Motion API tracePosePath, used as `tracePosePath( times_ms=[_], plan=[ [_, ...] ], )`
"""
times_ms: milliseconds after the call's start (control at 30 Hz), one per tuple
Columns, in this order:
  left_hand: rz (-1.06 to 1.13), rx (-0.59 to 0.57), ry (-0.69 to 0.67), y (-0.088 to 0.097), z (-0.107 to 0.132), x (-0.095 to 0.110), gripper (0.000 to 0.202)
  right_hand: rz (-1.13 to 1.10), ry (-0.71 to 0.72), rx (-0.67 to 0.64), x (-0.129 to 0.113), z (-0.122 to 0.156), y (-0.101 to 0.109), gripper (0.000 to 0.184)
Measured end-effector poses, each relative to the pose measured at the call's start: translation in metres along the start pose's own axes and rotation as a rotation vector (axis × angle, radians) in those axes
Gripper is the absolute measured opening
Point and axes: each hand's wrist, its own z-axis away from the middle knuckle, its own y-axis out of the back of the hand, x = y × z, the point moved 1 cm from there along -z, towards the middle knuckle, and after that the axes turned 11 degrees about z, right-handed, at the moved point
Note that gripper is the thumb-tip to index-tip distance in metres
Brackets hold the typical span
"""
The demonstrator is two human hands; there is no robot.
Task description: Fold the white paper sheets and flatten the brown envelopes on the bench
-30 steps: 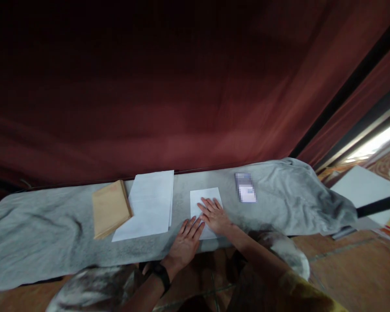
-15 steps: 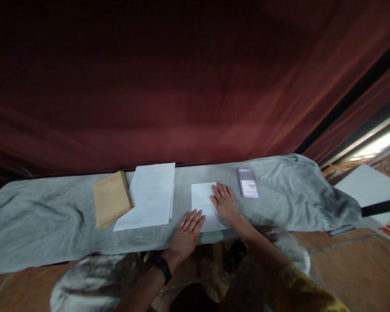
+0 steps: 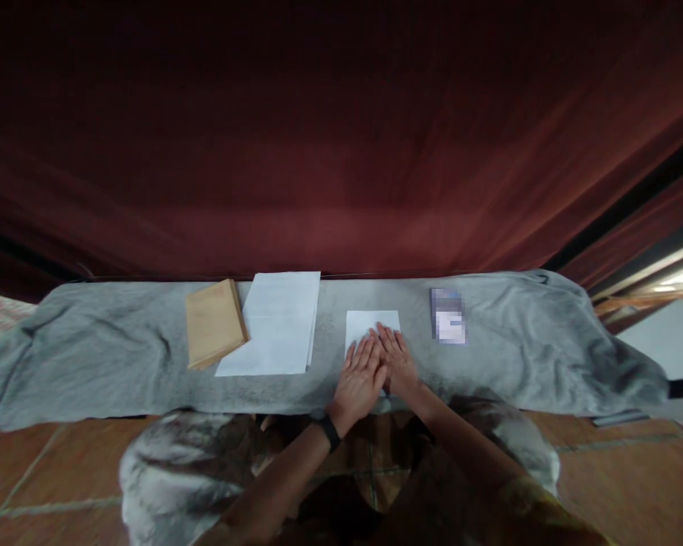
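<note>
A white sheet of paper, apparently folded, lies on the grey cloth in front of me, its lower part covered by my hands. My left hand presses flat on it with fingers extended, a dark band around the wrist. Right beside it, my right hand lies flat on the paper's right side, fingers stretched out. The two hands touch and slightly overlap at the thumbs. Neither hand is wrapped around anything.
To the left lie larger white sheets and a stack of brown envelopes overlapping their corner. A phone-like item, pixelated, rests to the right. Grey cloth covers the narrow bench; a dark red curtain hangs behind it.
My left hand has moved from the paper's lower left edge up and right onto the sheet, meeting my right hand. The camera view has shifted slightly.
</note>
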Motion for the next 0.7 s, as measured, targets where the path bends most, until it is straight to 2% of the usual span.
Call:
tracePosePath(
  times_ms=[100,233,500,700],
  plan=[
    [0.004,-0.002,0.050,-0.016,-0.022,0.002,0.071,0.008,-0.013,0.024,0.001,0.003,-0.001,0.075],
    [0.011,0.016,0.107,-0.025,-0.026,-0.006,0.073,0.013,-0.036,0.061,0.000,0.002,-0.002,0.069],
    [-0.061,0.139,0.268,-0.016,-0.005,-0.031,0.062,0.009,-0.168,0.214,0.009,0.000,-0.006,0.060],
    [0.014,0.181,0.353,-0.004,0.002,-0.031,0.057,0.092,-0.261,0.151,0.017,0.002,0.001,0.058]
  ],
)
